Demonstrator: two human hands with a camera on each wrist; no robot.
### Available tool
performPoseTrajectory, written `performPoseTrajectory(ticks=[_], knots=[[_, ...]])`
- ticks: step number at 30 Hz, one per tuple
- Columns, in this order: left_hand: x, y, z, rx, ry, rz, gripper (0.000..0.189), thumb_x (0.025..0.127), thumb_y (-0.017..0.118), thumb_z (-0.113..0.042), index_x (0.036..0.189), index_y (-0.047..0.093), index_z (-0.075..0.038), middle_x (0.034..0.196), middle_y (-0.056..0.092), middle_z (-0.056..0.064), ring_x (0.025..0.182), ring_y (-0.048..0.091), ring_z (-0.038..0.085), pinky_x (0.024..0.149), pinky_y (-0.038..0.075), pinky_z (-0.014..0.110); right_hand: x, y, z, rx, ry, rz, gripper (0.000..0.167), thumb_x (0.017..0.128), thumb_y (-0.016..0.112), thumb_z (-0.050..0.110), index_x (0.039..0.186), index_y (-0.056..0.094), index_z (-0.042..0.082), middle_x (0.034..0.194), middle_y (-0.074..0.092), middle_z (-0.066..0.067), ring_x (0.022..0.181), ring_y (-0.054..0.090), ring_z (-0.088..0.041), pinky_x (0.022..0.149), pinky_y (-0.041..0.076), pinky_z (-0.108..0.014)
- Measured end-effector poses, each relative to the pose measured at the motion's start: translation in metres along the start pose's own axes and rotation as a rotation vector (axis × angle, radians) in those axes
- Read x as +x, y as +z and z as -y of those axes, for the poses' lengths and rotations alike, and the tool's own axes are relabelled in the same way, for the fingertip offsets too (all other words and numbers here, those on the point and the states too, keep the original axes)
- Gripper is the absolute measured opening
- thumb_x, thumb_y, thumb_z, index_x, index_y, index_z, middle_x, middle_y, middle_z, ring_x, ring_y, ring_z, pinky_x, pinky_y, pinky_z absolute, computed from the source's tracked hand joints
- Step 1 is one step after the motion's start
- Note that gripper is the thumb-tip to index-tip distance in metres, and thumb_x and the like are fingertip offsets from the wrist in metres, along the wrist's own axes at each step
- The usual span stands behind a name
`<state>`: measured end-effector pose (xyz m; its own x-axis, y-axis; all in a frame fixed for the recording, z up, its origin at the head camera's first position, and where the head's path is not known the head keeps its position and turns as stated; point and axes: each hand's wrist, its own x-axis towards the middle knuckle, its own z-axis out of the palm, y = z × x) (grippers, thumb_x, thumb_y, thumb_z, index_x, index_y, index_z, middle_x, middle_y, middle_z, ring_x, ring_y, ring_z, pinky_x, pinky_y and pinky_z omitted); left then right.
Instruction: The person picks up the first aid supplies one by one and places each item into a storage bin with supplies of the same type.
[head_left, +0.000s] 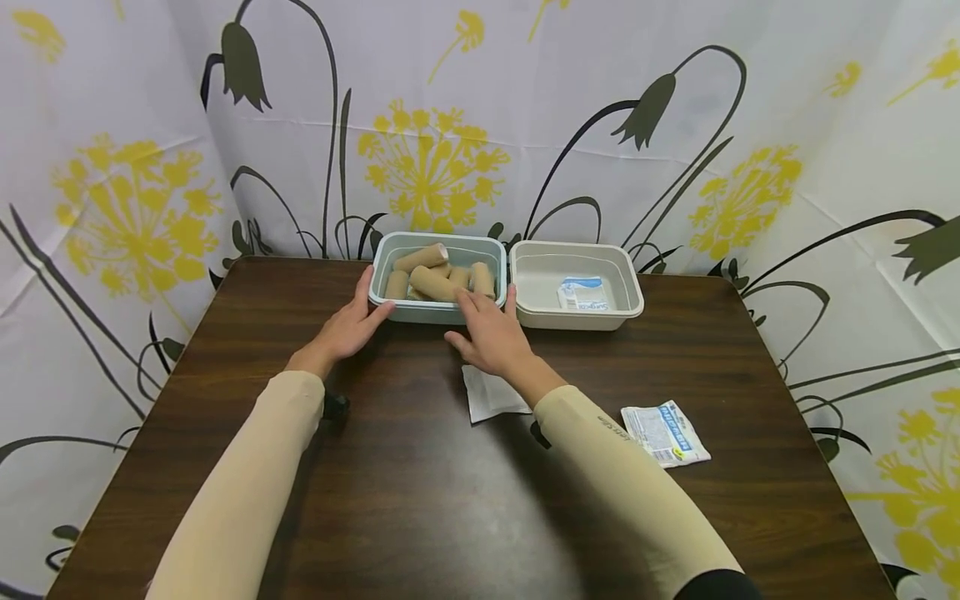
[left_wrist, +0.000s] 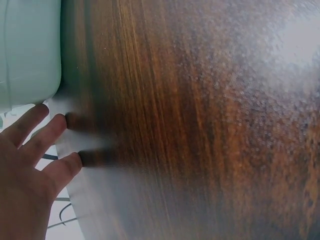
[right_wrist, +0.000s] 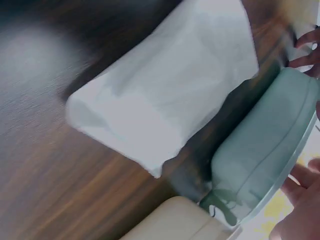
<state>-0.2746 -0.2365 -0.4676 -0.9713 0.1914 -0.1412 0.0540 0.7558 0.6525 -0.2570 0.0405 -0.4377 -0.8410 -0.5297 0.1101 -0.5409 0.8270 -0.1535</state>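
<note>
A pale blue-green plastic bin (head_left: pixel 438 313) stands at the back of the table, holding several brown cardboard tubes (head_left: pixel 435 284). My left hand (head_left: pixel 348 327) rests against its left front corner, thumb at the front rim and fingers along the side. In the left wrist view those fingers (left_wrist: pixel 42 140) reach out fairly straight beside the bin's wall. Over the front right rim lies my right hand (head_left: pixel 492 335), fingers extended toward the tubes and thumb held apart. The right wrist view shows its fingers (right_wrist: pixel 301 175) at the bin's rim.
Right beside it stands a beige bin (head_left: pixel 573 320) with a blue-and-white packet (head_left: pixel 583 294) inside. A white packet (head_left: pixel 491 396) lies below my right hand. Another blue-and-white packet (head_left: pixel 665 433) sits by my right forearm. A patterned curtain (head_left: pixel 480 125) hangs behind the table.
</note>
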Motion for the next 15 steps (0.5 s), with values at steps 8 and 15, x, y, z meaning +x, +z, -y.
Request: performPoseTrajectory(ticks=[8, 15], knots=[[-0.001, 0.000, -0.001, -0.004, -0.004, -0.005, 0.081, 0.100, 0.034, -0.062, 0.154, -0.020, -0.033, 0.157, 0.022, 0.024, 0.136, 0.032, 0.049, 0.104, 0.026, 0.065, -0.002, 0.002, 0.006, 0.027, -0.064, 0.028, 0.063, 0.100, 0.052, 0.047, 0.153, 0.036, 0.016, 0.156, 0.035, -0.006, 0.145, 0.027, -0.022, 0.111, 0.004, -0.065], [0.000, -0.001, 0.001, -0.008, -0.005, 0.007, 0.082, 0.099, 0.032, -0.063, 0.154, -0.021, -0.033, 0.158, 0.020, 0.024, 0.138, 0.030, 0.048, 0.105, 0.025, 0.065, -0.038, 0.005, -0.016, 0.125, -0.180, -0.113, 0.057, 0.096, 0.063, 0.036, 0.146, 0.047, 0.014, 0.152, 0.041, -0.008, 0.142, 0.034, -0.023, 0.113, 0.012, -0.062]])
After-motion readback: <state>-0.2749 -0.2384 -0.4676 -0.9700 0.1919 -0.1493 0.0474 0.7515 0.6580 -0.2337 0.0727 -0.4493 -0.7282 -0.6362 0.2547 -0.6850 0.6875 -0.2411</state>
